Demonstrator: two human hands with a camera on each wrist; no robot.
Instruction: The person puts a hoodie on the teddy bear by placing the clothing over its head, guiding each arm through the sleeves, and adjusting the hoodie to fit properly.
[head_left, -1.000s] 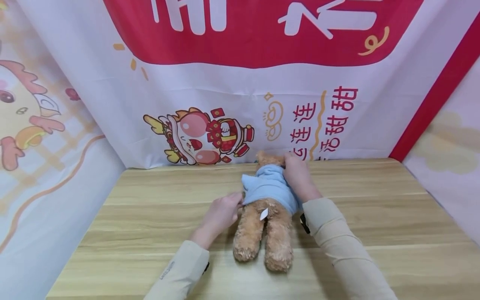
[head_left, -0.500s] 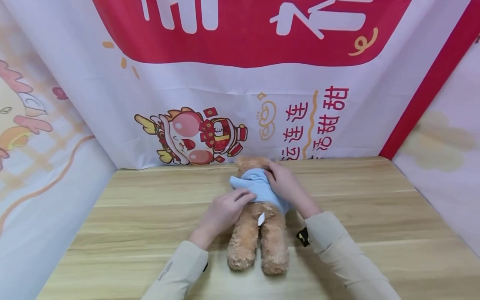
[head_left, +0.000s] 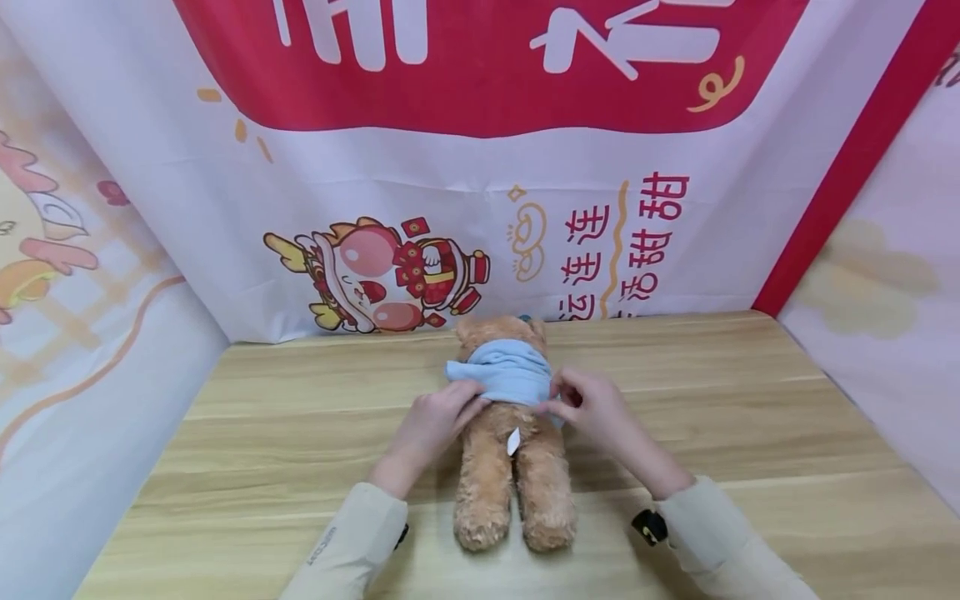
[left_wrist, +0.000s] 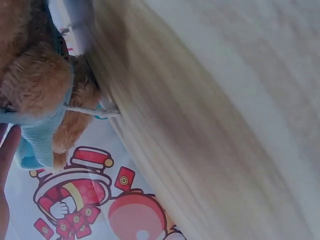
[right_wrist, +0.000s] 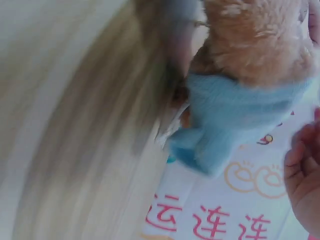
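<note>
A brown teddy bear lies on the wooden table, its back up and legs toward me. A light blue doll's shirt covers its upper body. My left hand pinches the shirt's lower hem at the left side; in the left wrist view, the blue cloth stretches to its fingertips. At the hem's right side is my right hand, thumb and forefinger apart beside the cloth. In the right wrist view, this hand's fingers are loosely bent with nothing between them. The bear's face is hidden underneath.
A white label sticks up between the bear's legs. The bear's head reaches the table's back edge, against a printed white and red cloth backdrop. Printed sheets also line both sides.
My right hand has come down from the bear's head and neck to the shirt's lower right hem. My left hand has stayed by the left hem, shifting slightly. The bear appears slightly further left.
</note>
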